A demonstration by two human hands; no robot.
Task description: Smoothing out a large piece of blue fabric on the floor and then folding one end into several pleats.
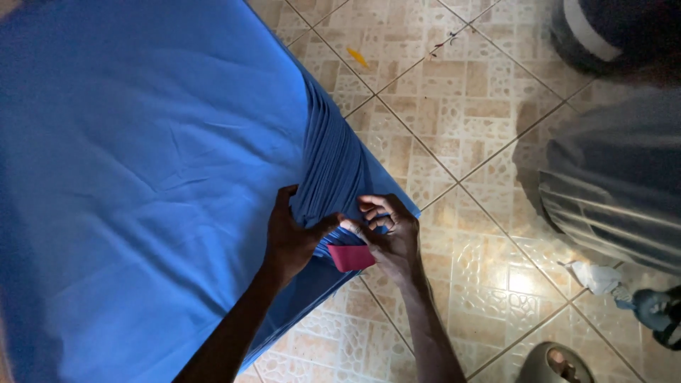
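The left hand (289,237) pinches the gathered pleats of the blue sheet (142,163) at the mattress corner, while the right hand (389,237) closes on the folds above a pink corner (350,257). Keeping the pleats taut and even should seat them cleanly over the tiled floor (468,106).

One head-worn camera looks steeply down from close above, facing the corner of a blue fabric-covered mattress (142,177) and the beige patterned tile floor (468,99) beside it.
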